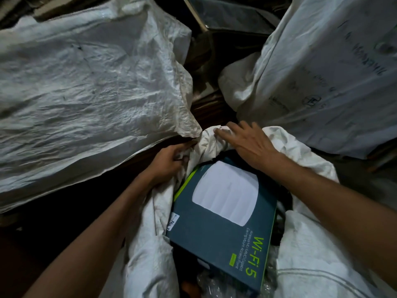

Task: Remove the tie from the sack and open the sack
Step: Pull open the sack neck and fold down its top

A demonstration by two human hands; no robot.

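Lying open-mouthed between a crinkled woven bag (pixel 86 82) and a printed bag (pixel 322 72): white woven sack (pixel 150 244), containing a flat teal cardboard box (pixel 221 233). Left hand (pixel 169 160) fingers curl round its rim; right hand (pixel 245 143) fingers rest nearly straight on bunched cloth.

- The white sack (pixel 150 244) is open at the top.
- A blue box (pixel 225 229) lies inside it, with green words "Wi-Fi 5" on it.
- The left hand (pixel 171 161) grips the sack's edge with curled fingers.
- The right hand (pixel 245 143) lies flat on the bunched-up cloth at the far end.
- A big white bag (pixel 86 82) lies on the left.
- Another white bag (pixel 322 72), with faint print, stands on the right.
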